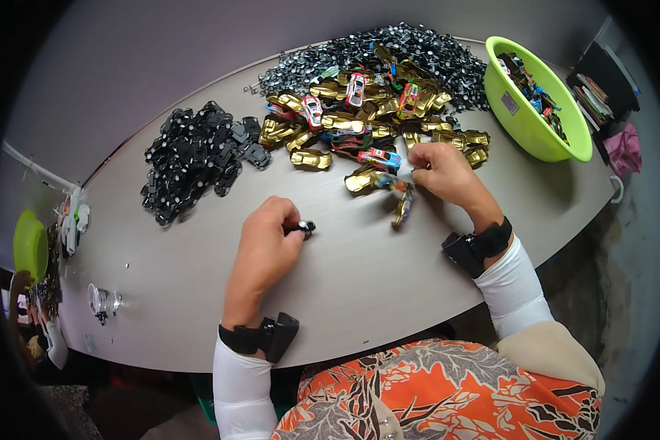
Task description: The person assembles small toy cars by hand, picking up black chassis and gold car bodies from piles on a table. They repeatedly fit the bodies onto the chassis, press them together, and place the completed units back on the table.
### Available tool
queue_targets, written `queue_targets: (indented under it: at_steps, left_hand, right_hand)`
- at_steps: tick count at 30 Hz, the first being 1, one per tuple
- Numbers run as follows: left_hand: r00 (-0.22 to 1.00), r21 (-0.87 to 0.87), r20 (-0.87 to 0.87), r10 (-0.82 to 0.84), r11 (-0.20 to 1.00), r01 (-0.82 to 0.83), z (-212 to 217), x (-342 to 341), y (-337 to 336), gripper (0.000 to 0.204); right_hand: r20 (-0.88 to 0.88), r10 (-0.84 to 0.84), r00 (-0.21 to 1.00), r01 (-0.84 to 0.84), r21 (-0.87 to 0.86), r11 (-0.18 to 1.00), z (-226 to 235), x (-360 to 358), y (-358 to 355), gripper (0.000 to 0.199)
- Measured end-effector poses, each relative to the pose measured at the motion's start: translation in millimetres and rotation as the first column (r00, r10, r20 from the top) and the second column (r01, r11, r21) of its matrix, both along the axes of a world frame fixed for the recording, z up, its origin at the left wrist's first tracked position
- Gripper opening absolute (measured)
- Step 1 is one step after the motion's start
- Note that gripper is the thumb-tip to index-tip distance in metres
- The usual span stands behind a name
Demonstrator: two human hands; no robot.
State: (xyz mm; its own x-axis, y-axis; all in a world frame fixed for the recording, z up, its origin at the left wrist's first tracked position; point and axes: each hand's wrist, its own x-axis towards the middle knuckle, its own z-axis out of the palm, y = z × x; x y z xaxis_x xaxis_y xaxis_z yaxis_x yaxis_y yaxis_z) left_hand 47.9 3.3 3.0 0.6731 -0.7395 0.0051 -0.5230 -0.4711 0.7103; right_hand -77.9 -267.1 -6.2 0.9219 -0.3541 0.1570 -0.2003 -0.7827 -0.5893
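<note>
My left hand (265, 238) is closed around a small black toy car chassis (307, 229), whose wheeled end sticks out past the fingertips. My right hand (449, 174) reaches to the near edge of a pile of toy car bodies (348, 123), mostly gold with several in printed colours. Its fingers are curled together, and what they grip, if anything, is hidden. Just left of that hand, a gold and purple car body (402, 205) is smeared by motion. A red and blue car body (380, 159) lies close by.
A heap of black chassis (191, 158) lies to the left. Behind the bodies spreads a mound of small dark and silvery parts (418, 51). A lime green basin (579, 136) holding car bodies stands at right. A clear cup (103, 299) is at left, with another person's arm (55, 345) beyond.
</note>
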Motion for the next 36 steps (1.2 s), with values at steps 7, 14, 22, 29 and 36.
queue_targets:
  at_steps: [7, 14, 22, 29, 36]
  left_hand:
    - [0.717, -0.299, -0.697, -0.017, 0.915, -0.27, -10, -5, -5, 0.015]
    - [0.609, -0.308, -0.787, -0.097, 0.917, -0.252, -11, -10, -7, 0.024]
    - [0.446, -0.382, -0.864, -0.232, 0.879, -0.284, -11, -28, -17, 0.021]
    - [0.529, -0.376, -0.821, -0.216, 0.901, -0.216, -12, -34, -18, 0.024]
    - [0.471, -0.354, -0.856, -0.213, 0.905, -0.236, -17, -29, -16, 0.021]
  right_hand:
    - [0.028, -0.055, 0.998, 0.055, 0.014, 0.998, 27, -14, 14, 0.016]
    - [-0.036, 0.109, 0.993, -0.108, 0.03, 0.994, 22, -27, 30, 0.02]
    - [0.28, -0.104, 0.954, 0.048, 0.2, 0.979, 15, -6, 39, 0.021]
    - [0.08, 0.217, 0.973, -0.223, 0.075, 0.972, 38, -21, 49, 0.029]
    - [-0.163, 0.446, 0.88, -0.472, -0.209, 0.856, 20, -31, 69, 0.044]
